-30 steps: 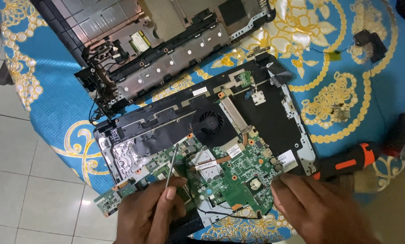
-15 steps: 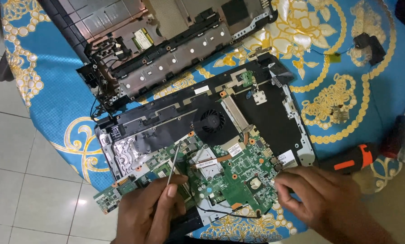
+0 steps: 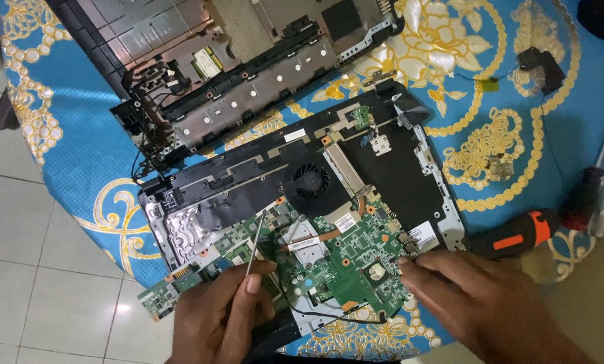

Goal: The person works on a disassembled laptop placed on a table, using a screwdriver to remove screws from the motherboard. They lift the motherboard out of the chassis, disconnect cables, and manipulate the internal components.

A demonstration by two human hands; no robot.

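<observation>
Motherboard (image 3: 346,259) inside open laptop base (image 3: 248,192); left hand (image 3: 214,320) pinching thin tool (image 3: 255,243), right hand's (image 3: 477,293) grip unclear.

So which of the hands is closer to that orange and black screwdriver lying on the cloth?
The right. The right hand rests on the green circuit board's right edge, just below-left of the orange and black screwdriver. The left hand holds a thin metal tool far across the board.

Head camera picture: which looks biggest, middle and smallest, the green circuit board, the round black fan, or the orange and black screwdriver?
1. Green circuit board, clearly the largest.
2. Orange and black screwdriver and round black fan look close in size; the screwdriver's end is hidden by the right hand, so I won't rank them.
</observation>
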